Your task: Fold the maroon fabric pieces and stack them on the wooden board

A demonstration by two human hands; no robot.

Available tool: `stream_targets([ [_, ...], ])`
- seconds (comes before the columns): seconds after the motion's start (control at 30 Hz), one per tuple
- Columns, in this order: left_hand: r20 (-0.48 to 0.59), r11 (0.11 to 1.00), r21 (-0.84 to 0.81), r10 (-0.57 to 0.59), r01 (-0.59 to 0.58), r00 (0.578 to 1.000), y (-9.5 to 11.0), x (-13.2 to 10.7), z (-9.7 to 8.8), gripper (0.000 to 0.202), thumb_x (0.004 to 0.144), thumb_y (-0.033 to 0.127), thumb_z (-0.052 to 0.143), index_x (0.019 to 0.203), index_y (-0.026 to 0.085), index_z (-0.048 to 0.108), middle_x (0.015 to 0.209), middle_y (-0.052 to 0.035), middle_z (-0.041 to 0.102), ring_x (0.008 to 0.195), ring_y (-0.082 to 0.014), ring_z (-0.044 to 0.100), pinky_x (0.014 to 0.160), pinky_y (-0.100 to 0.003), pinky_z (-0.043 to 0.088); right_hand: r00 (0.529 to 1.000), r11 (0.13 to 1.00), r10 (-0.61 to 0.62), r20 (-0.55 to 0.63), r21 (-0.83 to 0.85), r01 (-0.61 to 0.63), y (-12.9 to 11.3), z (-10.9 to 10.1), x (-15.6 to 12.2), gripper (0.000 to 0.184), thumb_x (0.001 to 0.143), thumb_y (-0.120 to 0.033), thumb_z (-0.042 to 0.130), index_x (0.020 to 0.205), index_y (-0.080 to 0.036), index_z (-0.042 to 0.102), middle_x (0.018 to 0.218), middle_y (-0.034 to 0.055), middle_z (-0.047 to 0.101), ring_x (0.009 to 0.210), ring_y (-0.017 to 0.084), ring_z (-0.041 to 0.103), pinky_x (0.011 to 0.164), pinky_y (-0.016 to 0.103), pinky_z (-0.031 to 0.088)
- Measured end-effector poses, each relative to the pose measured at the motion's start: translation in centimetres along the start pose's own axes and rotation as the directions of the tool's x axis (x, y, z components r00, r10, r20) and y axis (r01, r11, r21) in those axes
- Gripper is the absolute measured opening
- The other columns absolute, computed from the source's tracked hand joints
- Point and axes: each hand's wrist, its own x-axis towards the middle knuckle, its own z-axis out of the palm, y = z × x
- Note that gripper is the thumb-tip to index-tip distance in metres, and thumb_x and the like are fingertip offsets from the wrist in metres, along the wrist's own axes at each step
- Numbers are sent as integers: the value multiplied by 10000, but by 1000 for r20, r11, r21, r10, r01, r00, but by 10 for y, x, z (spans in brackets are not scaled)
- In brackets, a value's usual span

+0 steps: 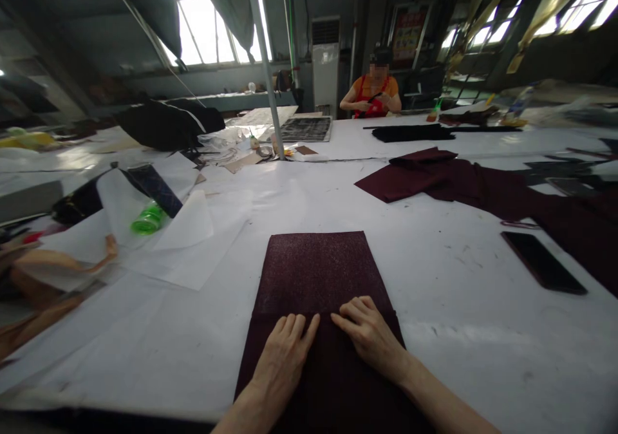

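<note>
A dark maroon piece of fabric lies flat on the white table right in front of me. My left hand rests palm down on its near part, fingers stretched out and close together. My right hand lies beside it, also on the cloth, fingers extended and pointing left toward the other hand. Both hands press on the fabric near a fold line across its width. Neither hand holds anything.
More maroon cloth pieces lie at the right, with a black phone near them. White paper sheets, a green bottle and dark cloth clutter the left. A person in orange sits at the far end.
</note>
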Motion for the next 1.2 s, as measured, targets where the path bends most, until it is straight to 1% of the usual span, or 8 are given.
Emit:
stream_targets([
  [0.1,-31,999,-11,50,-50,998,3,1,6,612,769,-28,404,1357,138,419,1177,-101,552,1055,-221,512,960,-378,418,1000,1000,7,7,-7,-7,2,-3,-4,260,926,-118,454,1116,-194,614,885,45,595,826,167,506,797,352,375],
  [0.33,37,999,28,36,-37,999,17,12,3,672,776,2,428,1416,193,350,976,-68,586,839,-212,547,809,-396,477,999,1000,23,26,-12,-23,10,-12,-14,246,941,-124,421,1082,-184,615,880,45,588,822,170,497,797,357,369],
  [0.5,-48,996,5,90,-90,995,21,16,5,606,763,-20,427,1352,122,436,1158,-110,559,1031,-237,516,918,-391,440,999,999,27,30,-23,-26,15,-17,-19,242,949,-140,415,1082,-179,614,862,41,586,818,167,492,795,361,375],
  [0.63,-7,995,41,89,-89,996,29,21,1,662,749,-17,442,1387,154,396,949,-64,588,838,-203,543,815,-373,471,999,999,24,41,-32,-23,19,-24,-24,243,949,-136,417,1098,-171,606,885,46,589,842,168,495,813,361,378],
  [0.73,19,995,63,76,-77,997,34,28,-1,659,763,11,453,1397,178,389,937,-62,585,802,-202,542,766,-372,476,998,999,23,53,-34,-21,24,-27,-29,244,951,-142,413,1105,-165,602,884,51,585,838,171,491,812,363,380],
  [0.93,-82,992,45,119,-115,990,39,33,7,591,761,-11,442,1336,122,465,1154,-87,565,1019,-219,511,920,-358,437,998,999,10,62,-36,-8,33,-28,-39,261,963,-162,383,1118,-157,592,881,62,583,850,184,485,816,375,384],
  [1.07,-39,990,79,121,-118,992,49,38,-1,635,774,28,468,1393,150,400,928,-53,587,798,-194,532,758,-341,480,998,999,11,61,-49,-8,39,-29,-45,270,963,-158,376,1128,-163,590,895,70,589,866,188,497,812,374,387],
  [1.2,-15,991,82,103,-102,995,57,46,-6,627,789,61,475,1401,174,391,895,-50,579,763,-201,536,702,-353,483,997,999,13,77,-50,-9,43,-32,-50,282,969,-149,356,1127,-148,590,905,76,590,891,189,498,813,370,393],
])
